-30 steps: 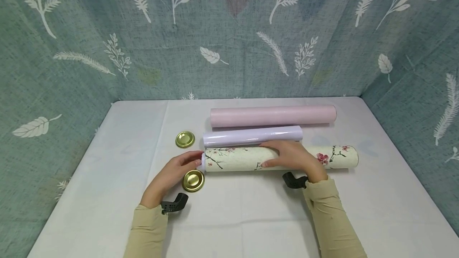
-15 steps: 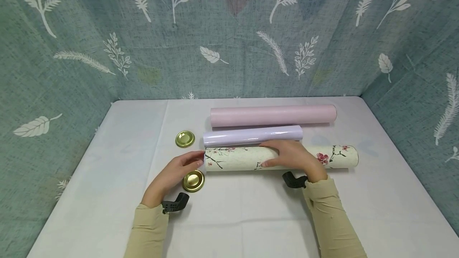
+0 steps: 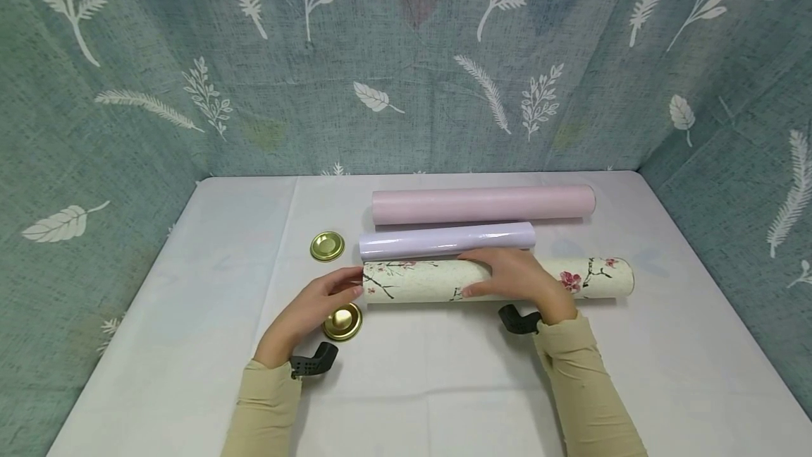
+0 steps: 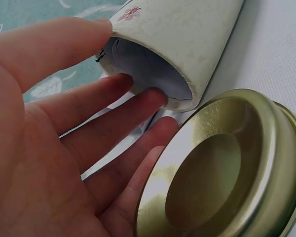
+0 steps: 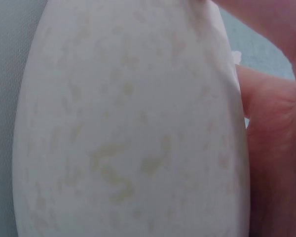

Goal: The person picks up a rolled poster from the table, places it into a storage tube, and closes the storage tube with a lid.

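A cream floral tube (image 3: 412, 282) lies sideways on the table, its left end uncovered. My right hand (image 3: 510, 275) grips its middle from above, the thumb on the near side and the fingers over the far side. At the uncovered end, my left hand (image 3: 307, 310) has its fingers extended, fingertips right at the rim. In the left wrist view, a rolled whitish sheet (image 4: 148, 69) shows inside the tube, its end within the opening. Just under the left hand lies a gold metal lid (image 3: 342, 323).
Another gold lid (image 3: 327, 246) lies beyond the left hand. Behind the floral tube rests a glossy pale lilac roll (image 3: 444, 240), and farther back a pink tube (image 3: 482, 204). Patterned fabric (image 3: 406, 90) hangs around the back and sides of the white table (image 3: 419, 386).
The whitish roll that stuck out of the tube's left end has gone inside. My left hand has moved slightly right to the rim; the right hand keeps its grip.
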Demonstrator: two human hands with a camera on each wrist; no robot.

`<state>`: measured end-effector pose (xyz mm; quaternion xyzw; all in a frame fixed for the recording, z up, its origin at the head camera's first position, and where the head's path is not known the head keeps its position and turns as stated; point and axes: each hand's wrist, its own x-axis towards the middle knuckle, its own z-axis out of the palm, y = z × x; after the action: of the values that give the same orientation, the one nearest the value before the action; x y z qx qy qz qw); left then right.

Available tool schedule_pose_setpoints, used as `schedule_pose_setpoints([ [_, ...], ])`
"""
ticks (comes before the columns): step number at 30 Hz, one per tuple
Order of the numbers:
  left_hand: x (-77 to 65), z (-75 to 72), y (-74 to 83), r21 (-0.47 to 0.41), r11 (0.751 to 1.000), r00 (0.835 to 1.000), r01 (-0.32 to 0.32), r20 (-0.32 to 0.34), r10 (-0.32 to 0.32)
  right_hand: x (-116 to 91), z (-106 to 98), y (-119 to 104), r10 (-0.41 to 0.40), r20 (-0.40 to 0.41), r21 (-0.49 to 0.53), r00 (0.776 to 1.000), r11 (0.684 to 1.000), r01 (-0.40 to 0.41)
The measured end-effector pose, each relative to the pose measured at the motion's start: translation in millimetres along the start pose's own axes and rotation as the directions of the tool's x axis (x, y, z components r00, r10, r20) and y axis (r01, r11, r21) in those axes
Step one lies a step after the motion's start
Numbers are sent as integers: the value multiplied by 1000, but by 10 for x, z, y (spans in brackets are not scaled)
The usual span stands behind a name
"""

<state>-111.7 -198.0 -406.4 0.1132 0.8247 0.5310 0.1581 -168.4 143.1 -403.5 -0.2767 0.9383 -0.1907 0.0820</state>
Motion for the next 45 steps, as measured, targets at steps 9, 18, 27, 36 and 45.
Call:
schedule_pose_setpoints([
  [9,41,24,-83,-43,998,999,45,15,-44,26,20,-20,23,14,-26,1000,999,-23],
  [18,54,9,-156,-42,998,999,42,29,-41,29,27,-61,58,58,-80,997,995,-54],
  [27,-3,-48,-184,191,981,1000,-22,24,18,15,16,-83,58,59,-88,997,995,-53],
  [36,-57,10,-174,530,835,989,144,-54,-136,59,33,-49,23,30,-73,999,997,-21],
  [45,-59,113,-138,596,781,982,190,-122,-146,43,30,-8,31,28,-64,999,997,-29],
])
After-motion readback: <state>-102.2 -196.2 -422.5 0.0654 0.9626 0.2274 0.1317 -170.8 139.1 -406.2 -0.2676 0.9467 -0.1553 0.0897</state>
